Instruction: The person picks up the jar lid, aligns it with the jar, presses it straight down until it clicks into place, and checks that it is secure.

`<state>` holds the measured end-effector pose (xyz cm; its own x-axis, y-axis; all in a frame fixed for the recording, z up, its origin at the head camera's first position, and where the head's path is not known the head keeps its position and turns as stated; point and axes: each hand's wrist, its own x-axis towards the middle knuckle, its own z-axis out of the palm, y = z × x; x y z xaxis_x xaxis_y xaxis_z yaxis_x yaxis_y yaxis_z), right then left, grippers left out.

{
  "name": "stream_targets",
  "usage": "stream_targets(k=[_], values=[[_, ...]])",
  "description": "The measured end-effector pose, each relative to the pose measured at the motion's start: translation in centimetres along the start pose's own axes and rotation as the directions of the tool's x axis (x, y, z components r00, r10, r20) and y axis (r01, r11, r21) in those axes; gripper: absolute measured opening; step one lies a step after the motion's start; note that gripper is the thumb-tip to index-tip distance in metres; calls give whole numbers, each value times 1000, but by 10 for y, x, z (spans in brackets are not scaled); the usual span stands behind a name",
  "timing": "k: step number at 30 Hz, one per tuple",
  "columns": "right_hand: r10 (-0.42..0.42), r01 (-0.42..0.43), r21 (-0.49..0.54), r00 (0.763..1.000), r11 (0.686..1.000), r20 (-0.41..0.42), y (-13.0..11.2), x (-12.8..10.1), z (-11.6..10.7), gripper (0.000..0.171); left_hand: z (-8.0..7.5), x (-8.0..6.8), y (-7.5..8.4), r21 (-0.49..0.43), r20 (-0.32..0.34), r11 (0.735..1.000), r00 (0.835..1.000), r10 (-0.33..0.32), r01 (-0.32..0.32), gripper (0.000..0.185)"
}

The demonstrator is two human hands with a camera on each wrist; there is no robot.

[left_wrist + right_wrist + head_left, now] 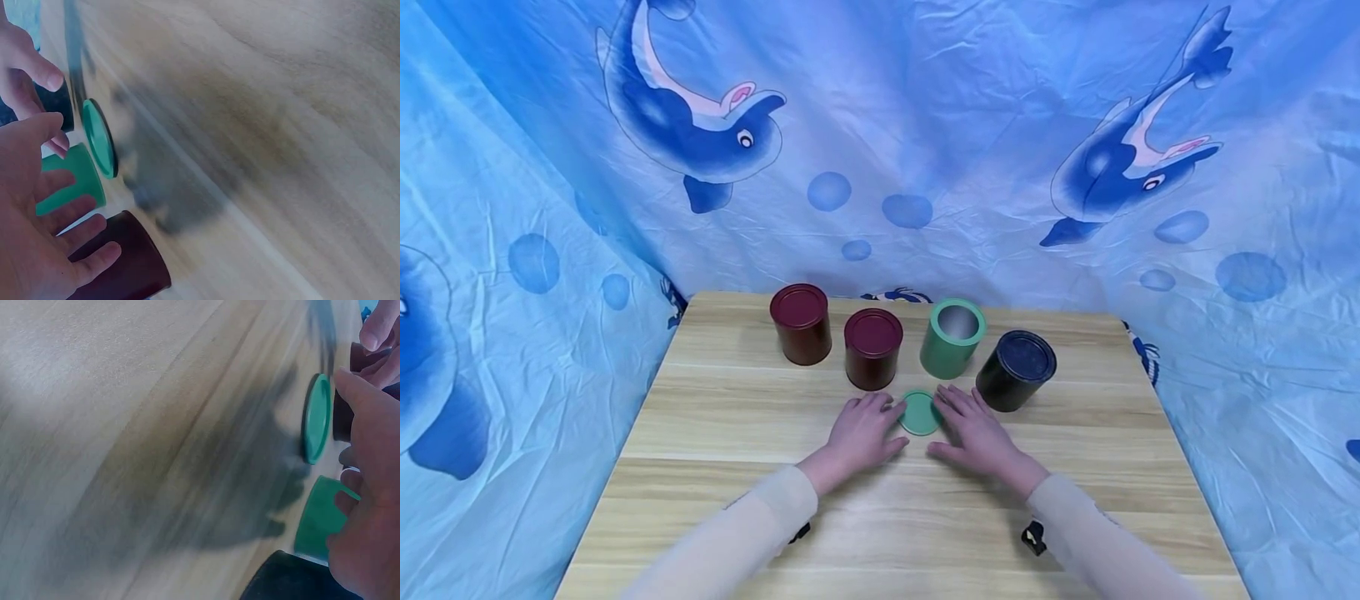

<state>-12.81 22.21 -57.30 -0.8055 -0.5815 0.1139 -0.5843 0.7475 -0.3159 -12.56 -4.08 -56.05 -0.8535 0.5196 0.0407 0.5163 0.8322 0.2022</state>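
A round green lid (920, 413) lies flat on the wooden table between the two hands. To its left is the left hand (867, 433), fingers spread and relaxed, holding nothing. On the other side the right hand (972, 429) reaches in, its fingers loosely extended and also holding nothing. Both wrist views show the hands raised over the table beside the lid (100, 139); whether a fingertip touches its rim cannot be told. Behind the lid stands an uncovered green canister (946, 357), its grey inside visible from above.
Two dark red canisters (801, 333) (871, 362) with lids on stand left of the green one. A black lidded canister (1009, 379) stands just beyond the right hand's fingers. Blue dolphin-print cloth (880, 125) hangs behind the table (715, 417) and along its sides.
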Motion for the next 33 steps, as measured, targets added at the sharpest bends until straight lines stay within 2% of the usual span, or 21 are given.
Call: stream_targets(k=[6, 18, 26, 33], values=[[29, -29, -2, 1000, 1000, -9, 3, 3, 10, 84, 7, -2, -2, 0, -2, 1000, 1000, -17, 17, 63], [68, -68, 0, 998, 998, -16, 9, 7, 26, 82, 13, -5, -7, 12, -30, 1000, 1000, -7, 7, 61], [38, -38, 1, 998, 999, -51, 9, 5, 30, 72, 13, -7, -10, 24, -41, 1000, 999, -1, 2, 63], [7, -7, 16, 1000, 1000, -7, 5, 3, 27, 73, 15, -8, -14, 13, -62, 999, 998, 34, -33, 63]])
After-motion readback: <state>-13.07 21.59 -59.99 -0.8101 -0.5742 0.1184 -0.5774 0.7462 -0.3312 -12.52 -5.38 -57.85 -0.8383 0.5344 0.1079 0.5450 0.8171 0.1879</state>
